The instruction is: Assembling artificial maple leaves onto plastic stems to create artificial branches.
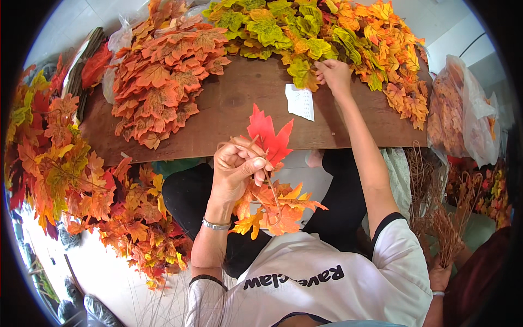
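Observation:
Near the middle, my left hand point(239, 163) pinches the brown stem of an artificial maple leaf garland point(283, 204). A red maple leaf point(268, 133) stands up beside its fingers, and orange and yellow leaves hang below the hand. My right hand point(335, 76) is stretched out across the table, its fingers closed at the edge of a yellow-green maple leaf point(301, 73) on the far pile. That leaf hangs over the table, and the fingertips' exact grip on it is partly hidden. Just below lies a white slip of paper point(299, 102) with handwriting.
The brown wooden table point(239, 103) bears stacked orange-red leaves point(163, 76) at left, yellow-green leaves point(267, 27) at the back and orange leaves point(406, 92) at right. Finished-looking garlands point(131, 218) hang at left. A plastic bag point(463, 109) and brown stems point(444, 229), held by another person's hand point(439, 275), are at right.

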Available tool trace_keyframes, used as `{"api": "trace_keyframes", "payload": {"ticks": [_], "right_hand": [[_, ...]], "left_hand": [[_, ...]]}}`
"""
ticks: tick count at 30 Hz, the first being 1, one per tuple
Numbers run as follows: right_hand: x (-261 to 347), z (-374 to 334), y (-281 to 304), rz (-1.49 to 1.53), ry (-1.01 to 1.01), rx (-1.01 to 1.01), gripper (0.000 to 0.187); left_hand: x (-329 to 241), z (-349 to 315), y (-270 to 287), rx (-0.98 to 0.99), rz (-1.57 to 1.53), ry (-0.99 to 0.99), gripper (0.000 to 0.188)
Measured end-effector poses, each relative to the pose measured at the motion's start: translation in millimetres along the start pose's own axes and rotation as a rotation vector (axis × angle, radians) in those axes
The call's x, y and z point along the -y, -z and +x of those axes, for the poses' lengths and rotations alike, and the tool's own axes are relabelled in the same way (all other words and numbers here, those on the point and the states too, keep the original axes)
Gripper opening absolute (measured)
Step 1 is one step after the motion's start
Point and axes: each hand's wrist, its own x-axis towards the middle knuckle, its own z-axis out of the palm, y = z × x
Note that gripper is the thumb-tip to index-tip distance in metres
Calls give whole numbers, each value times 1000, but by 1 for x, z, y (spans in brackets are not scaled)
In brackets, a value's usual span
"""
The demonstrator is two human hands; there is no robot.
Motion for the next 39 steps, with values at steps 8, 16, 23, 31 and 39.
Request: {"api": "trace_keyframes", "payload": {"ticks": [8, 16, 23, 31, 39], "right_hand": [[-4, -14, 31, 122, 0, -34, 15], [10, -22, 66, -32, 30, 32, 11], [15, -12, 94, 281, -77, 63, 10], [30, -41, 113, 519, -189, 170, 20], [60, -140, 37, 1201, -344, 632, 19]], "left_hand": [[1, -2, -1, 46, 50, 10, 9], [3, -1, -3, 3, 56, 24, 12], [4, 1, -7, 16, 60, 13, 7], [4, -2, -3, -5, 70, 48, 7], [5, 1, -7, -90, 100, 40, 4]]}}
